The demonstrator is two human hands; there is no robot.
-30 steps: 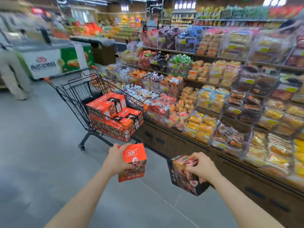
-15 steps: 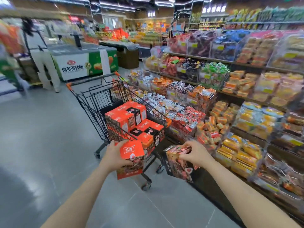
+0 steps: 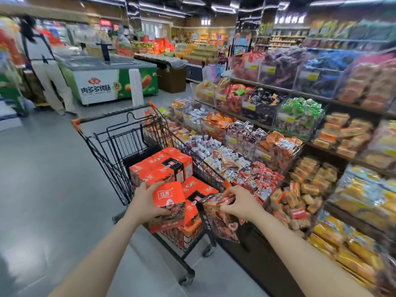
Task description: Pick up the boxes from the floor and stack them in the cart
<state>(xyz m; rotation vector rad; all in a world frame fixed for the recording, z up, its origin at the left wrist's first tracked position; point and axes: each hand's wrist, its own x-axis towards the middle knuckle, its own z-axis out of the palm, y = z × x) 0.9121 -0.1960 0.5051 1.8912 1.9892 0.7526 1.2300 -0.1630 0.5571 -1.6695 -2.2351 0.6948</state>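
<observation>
two boxes are getting carried at once here. the orange box (image 3: 169, 195) is sitting in the left hand (image 3: 145, 202), fingers wrapping round its near side and thumb up on the top edge, and it's hovering right over the near end of the cart (image 3: 111, 151), orange top face tilting toward the camera. the dark box (image 3: 218, 217) is hanging from the right hand (image 3: 240, 203), fingers curling over its top edge and pinching it, so it's dangling just beside the orange one, at the cart's right rim.

inside the cart, the stacked boxes (image 3: 162, 168) are already piling up in orange layers, the far stack sitting higher than the near one. the cart is standing on the grey floor (image 3: 42, 189) right alongside the snack shelves (image 3: 300, 136), which are running off to the right, full of wrapped packets in clear bins. further back a chest freezer (image 3: 111, 82) is sitting by the aisle, and a person (image 3: 45, 67) is standing next to it, pretty blurry.
</observation>
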